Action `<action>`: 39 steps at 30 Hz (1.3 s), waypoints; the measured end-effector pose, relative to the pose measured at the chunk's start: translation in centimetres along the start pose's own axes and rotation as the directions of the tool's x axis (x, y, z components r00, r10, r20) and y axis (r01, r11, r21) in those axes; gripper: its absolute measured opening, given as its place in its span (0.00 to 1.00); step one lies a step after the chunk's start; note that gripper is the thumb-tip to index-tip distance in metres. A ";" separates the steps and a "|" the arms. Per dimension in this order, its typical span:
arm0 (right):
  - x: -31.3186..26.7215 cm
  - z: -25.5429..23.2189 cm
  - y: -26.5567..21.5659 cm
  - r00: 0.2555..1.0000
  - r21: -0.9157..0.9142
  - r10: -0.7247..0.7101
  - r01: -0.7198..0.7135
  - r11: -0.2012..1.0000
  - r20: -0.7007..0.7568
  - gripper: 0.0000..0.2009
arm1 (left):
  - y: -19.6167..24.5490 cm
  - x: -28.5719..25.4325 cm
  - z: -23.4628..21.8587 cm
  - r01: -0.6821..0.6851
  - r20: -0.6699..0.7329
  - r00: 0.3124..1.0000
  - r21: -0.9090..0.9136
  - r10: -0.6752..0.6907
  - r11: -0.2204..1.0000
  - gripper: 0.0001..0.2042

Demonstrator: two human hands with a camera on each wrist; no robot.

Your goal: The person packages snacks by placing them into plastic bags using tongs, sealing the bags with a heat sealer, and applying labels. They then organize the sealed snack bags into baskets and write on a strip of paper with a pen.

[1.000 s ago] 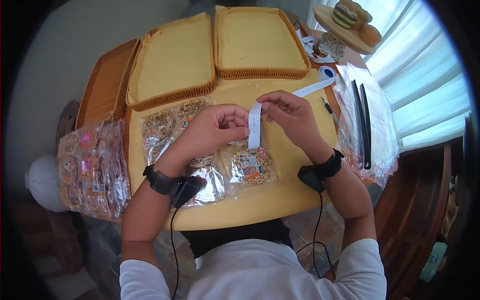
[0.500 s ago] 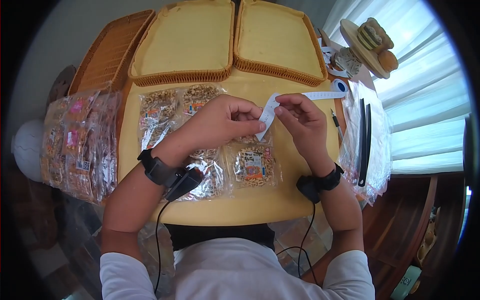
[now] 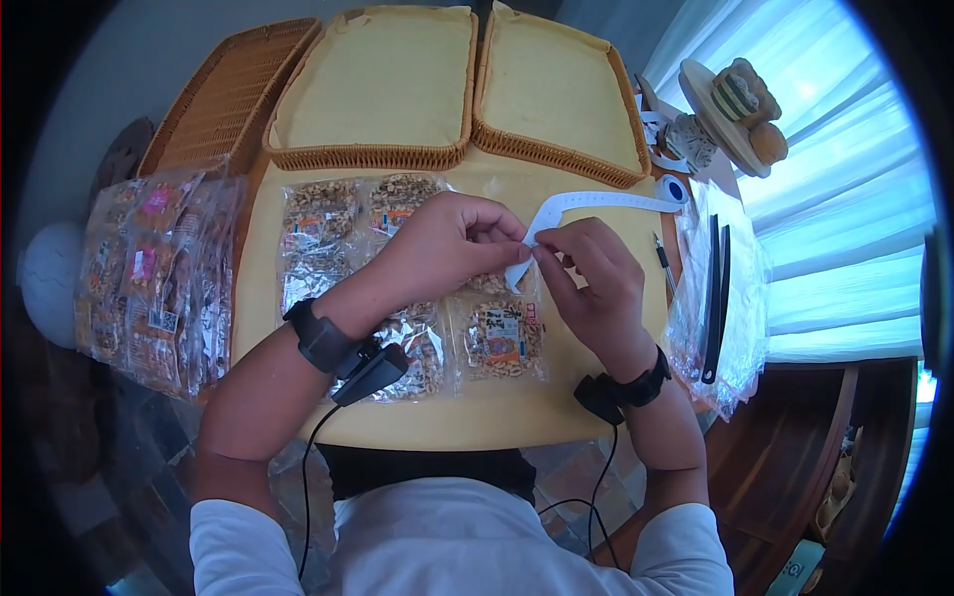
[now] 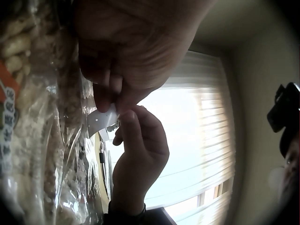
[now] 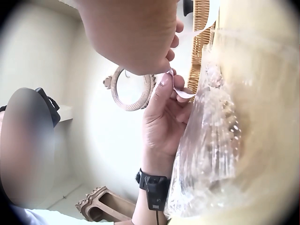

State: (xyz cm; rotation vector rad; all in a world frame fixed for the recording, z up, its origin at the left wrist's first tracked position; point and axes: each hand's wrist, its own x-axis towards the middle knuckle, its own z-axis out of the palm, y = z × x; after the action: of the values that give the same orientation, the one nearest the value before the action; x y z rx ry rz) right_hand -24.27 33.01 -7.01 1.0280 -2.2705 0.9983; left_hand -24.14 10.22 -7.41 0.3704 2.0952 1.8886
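Note:
A white label strip (image 3: 586, 200) runs from its roll (image 3: 673, 192) to both hands. The left hand (image 3: 447, 243) pinches the strip near its end between thumb and forefinger. Close beside it, the right hand (image 3: 596, 281) pinches the same strip, and the fingertips of both hands nearly meet. In the left wrist view the strip (image 4: 100, 121) shows between the left hand (image 4: 129, 42) and the right hand (image 4: 140, 159). A clear bag of nuts (image 3: 502, 338) with a printed label lies below the hands, and more bags (image 3: 320, 233) lie to the left.
Two cloth-lined baskets (image 3: 373, 156) and an unlined one (image 3: 224, 99) stand at the back. A stack of filled packets (image 3: 149, 288) is at the left edge. On the right are a pen (image 3: 664, 260), clear bags (image 3: 745, 288) with black strips (image 3: 716, 298), and a round wooden stand (image 3: 708, 104).
Both hands have come closer together on the strip, with the right hand lower than before. The strip now bends down from the roll toward them. The head view has shifted.

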 end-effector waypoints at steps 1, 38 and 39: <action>-0.1 0.0 0.1 1.000 -0.017 -0.001 0.001 1.000 0.005 0.11 | 0.0 0.0 0.0 0.004 -0.002 1.000 -0.012 -0.004 1.000 0.10; -2.9 -3.3 -1.7 0.905 0.149 0.133 -0.208 0.967 0.404 0.08 | -0.9 0.5 -0.4 -0.047 -0.015 0.999 -0.144 0.046 0.989 0.10; -2.3 -3.3 -1.1 0.912 0.155 0.126 -0.200 0.967 0.391 0.08 | -0.7 0.6 -0.3 -0.060 -0.006 0.998 -0.125 0.060 0.990 0.09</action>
State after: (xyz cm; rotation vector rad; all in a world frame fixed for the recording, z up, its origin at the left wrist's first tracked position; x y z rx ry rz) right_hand -21.63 36.09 -5.94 1.2142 -2.6517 1.1929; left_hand -24.79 10.13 -8.08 0.4069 1.9750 2.0432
